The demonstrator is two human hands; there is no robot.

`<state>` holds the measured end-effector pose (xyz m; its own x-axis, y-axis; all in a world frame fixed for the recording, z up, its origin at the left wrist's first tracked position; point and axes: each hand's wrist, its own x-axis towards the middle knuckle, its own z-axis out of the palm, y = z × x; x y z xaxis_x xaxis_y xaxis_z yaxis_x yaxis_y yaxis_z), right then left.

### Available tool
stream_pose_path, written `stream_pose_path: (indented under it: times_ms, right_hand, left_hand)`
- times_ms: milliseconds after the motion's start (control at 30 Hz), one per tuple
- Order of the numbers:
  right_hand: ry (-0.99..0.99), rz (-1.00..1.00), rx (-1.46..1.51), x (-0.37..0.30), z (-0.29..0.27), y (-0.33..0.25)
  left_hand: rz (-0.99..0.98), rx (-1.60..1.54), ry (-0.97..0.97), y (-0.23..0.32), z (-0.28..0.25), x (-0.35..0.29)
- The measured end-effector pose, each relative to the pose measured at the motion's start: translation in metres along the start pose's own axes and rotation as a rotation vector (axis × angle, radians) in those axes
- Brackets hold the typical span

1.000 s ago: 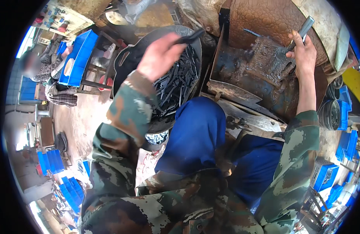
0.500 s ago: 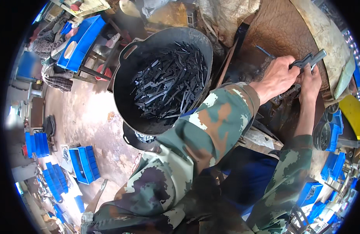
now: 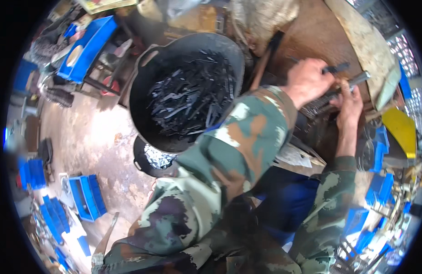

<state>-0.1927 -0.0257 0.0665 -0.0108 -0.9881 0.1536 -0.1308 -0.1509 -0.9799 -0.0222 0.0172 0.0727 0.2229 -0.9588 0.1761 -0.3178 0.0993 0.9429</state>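
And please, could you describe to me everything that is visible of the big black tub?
The big black tub is wide and round, mouth upward, apparently rubber or plastic. A slot-like handle opening pierces its raised lug at upper left. Thin dark strips lie jumbled inside. A smaller tub appears close below it. The left camouflage sleeve hides its lower-right rim; contact is unclear. Its base is hidden.
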Motion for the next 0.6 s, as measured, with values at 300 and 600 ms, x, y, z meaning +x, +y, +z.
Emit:
stream_pose_path:
  times_ms: [300,600]
  right_hand:
    - [-0.414,0.056,-0.168,-0.107,-0.044,-0.02]
    - [-0.762,-0.323,-0.683,-0.164,-0.054,0.004]
  left_hand:
    - [0.048,0.048,-0.176,-0.031,-0.005,0.003]
    - [0.133,0.503,-0.362,-0.047,-0.004,-0.002]
